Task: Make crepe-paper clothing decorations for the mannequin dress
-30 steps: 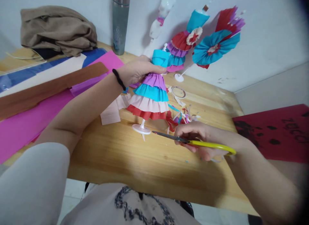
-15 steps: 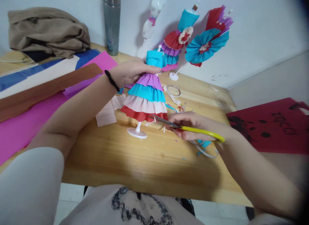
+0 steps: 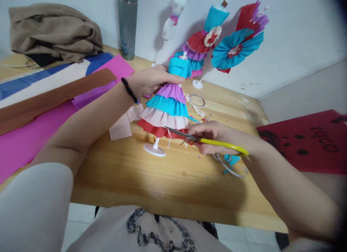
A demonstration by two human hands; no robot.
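A small dress form on a round white base point(image 3: 154, 150) wears a paper dress point(image 3: 168, 105) with a blue top and ruffles in purple, blue, pale pink and red. My left hand point(image 3: 153, 80) is closed round its waist, the thumb across the front. In my right hand point(image 3: 208, 136) are scissors with yellow handles point(image 3: 225, 144). Their blades point left and lie across the lower ruffles, where pale pink meets red. A thin pale strip hangs below the blades.
Behind stand a dressed form point(image 3: 196, 44), a bare form point(image 3: 169, 28), a blue paper fan flower point(image 3: 235, 51) and a bottle point(image 3: 127, 28). Coloured paper sheets point(image 3: 40, 125) and brown cloth point(image 3: 54, 33) lie left; a red bag point(image 3: 306, 142) is right. Scraps and a tape ring point(image 3: 197, 100) lie beyond the dress.
The scissor blades have shifted left along the hem, over the border of the pale pink and red ruffles. The view has shifted slightly. My left hand keeps its hold at the waist.
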